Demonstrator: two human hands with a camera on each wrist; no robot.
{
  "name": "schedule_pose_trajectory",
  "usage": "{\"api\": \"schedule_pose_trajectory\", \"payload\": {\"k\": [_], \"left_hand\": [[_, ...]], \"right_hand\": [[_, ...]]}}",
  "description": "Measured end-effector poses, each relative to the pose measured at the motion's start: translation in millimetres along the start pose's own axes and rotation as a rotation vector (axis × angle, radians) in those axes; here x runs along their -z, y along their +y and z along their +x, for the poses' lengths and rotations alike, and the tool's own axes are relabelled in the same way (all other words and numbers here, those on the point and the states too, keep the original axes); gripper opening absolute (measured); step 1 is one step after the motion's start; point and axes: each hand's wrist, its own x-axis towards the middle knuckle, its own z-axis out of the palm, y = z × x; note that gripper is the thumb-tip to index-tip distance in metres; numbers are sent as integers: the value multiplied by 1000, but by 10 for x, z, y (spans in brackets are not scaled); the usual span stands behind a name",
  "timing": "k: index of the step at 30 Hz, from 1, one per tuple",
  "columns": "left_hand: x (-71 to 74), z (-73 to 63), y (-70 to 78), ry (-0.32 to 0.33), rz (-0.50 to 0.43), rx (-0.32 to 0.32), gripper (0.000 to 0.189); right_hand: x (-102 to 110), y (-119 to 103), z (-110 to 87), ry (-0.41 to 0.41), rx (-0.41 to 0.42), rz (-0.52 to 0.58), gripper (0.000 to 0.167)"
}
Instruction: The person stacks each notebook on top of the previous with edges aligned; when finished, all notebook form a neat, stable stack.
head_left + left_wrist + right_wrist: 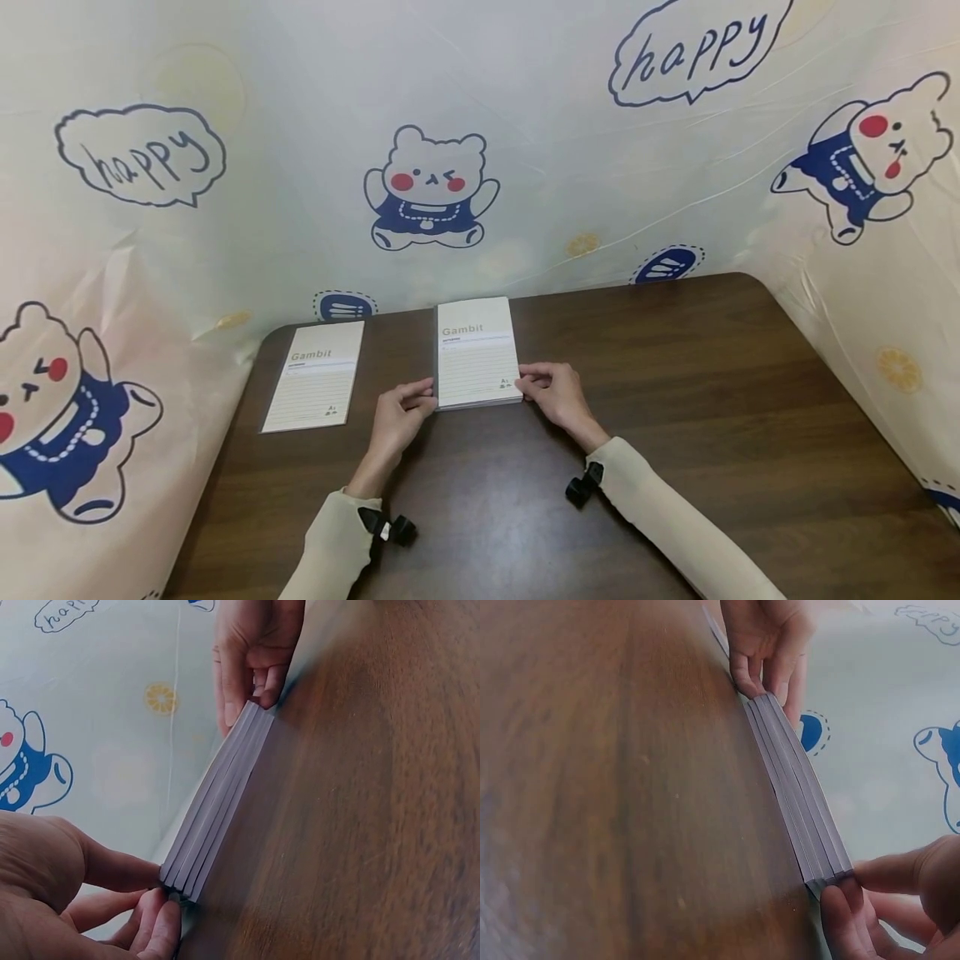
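A stack of several white notebooks [477, 354], its top cover printed "Gambit", lies near the table's back edge. My left hand [402, 414] holds the stack at its left side, close to the front corner. At the opposite side, my right hand [557, 395] grips it near the front right corner. The pages' edges [217, 802] show in the left wrist view, layered one on another and roughly aligned. In the right wrist view, thumb and bent fingers [847, 915] of the right hand meet the near end of the stack.
Another white "Gambit" notebook [315, 379] lies flat to the left of the stack, by the table's left edge. The dark wooden table [675, 400] is bordered at the back and sides by a printed curtain [300, 167] with cartoon bears.
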Motion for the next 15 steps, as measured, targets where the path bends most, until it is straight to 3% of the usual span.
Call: {"api": "schedule_pose_trajectory", "payload": {"k": [8, 12, 15], "left_hand": [[51, -9, -33, -46, 28, 13, 36], [195, -41, -46, -53, 72, -21, 36], [348, -73, -49, -25, 155, -65, 35]], "right_hand": [[-20, -24, 33, 27, 96, -125, 31], [-60, -120, 51, 33, 179, -198, 39], [-106, -237, 67, 15, 257, -252, 43]]}}
